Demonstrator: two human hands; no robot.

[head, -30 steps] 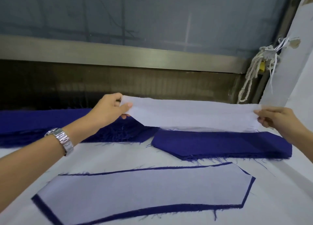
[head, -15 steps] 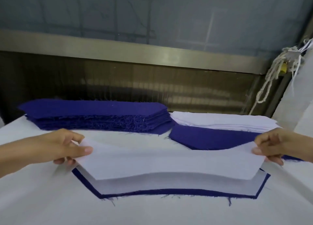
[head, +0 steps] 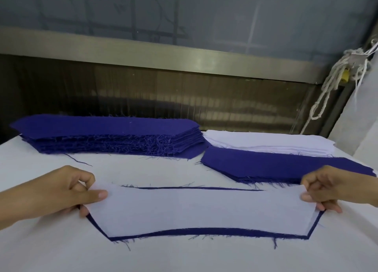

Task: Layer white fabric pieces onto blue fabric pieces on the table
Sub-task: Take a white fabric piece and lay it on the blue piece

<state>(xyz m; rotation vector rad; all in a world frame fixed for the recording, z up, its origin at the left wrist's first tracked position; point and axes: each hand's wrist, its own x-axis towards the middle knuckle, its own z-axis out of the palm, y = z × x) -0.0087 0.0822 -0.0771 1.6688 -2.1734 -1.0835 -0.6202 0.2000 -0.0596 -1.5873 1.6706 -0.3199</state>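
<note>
A long white fabric piece (head: 202, 210) lies over a blue fabric piece (head: 204, 231) near the front of the table, with blue showing as a thin border along its near and far edges. My left hand (head: 67, 192) pinches the white piece's left end between thumb and fingers. My right hand (head: 331, 189) pinches its right end, which is lifted slightly. Behind, a thick stack of blue pieces (head: 106, 136) lies at the left, a smaller blue stack (head: 276, 167) at the right, and a stack of white pieces (head: 266, 141) behind that one.
The table (head: 51, 249) is covered in white cloth. A dark panel and metal rail (head: 184, 58) run along its far edge. A knotted white rope (head: 329, 87) hangs at the right beside a white wall (head: 366, 128).
Both hands carried the white piece from above the back stacks toward me and lowered it onto the piece at the front, where it now covers the earlier white layer.
</note>
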